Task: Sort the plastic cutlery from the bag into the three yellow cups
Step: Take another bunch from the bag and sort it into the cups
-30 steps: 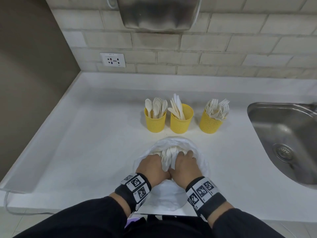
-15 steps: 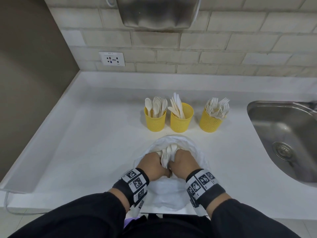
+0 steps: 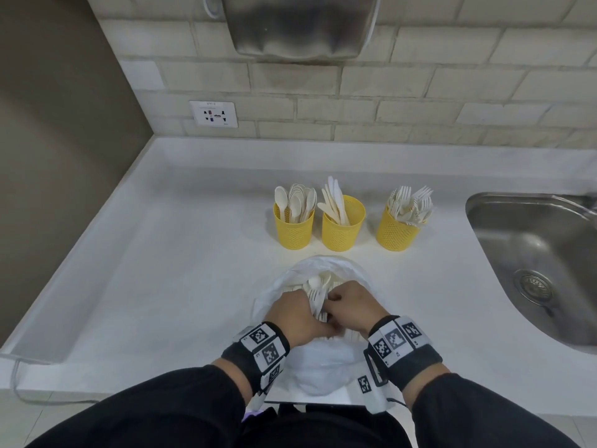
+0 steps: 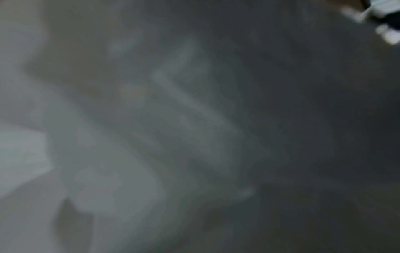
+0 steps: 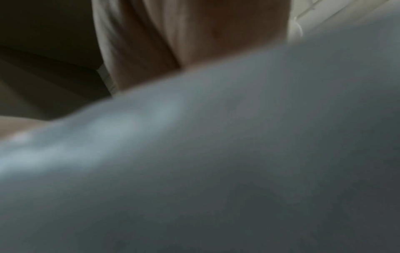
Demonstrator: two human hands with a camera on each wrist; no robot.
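White plastic bag [image 3: 326, 367] lies low at centre frame on the bench [image 3: 168, 270]; left hand [image 3: 295, 316] and right hand [image 3: 352, 310] both grip a mixed cutlery bundle [image 3: 318, 291] over it, likely to separate types; yellow cups [image 3: 343, 224] wait just above.

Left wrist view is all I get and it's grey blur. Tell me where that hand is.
Observer: The left hand is on the white plastic bag at the counter's near edge, gripping a bundle of white cutlery.
Operator: Report the other hand.
Observer: The right hand is pressed up beside it, its fingers curled on the same bundle.
Operator: Give me the cups.
Observer: Three stand in a row behind the bag: the spoon cup on the left, the knife cup in the middle, the fork cup on the right, nearest the steel sink.
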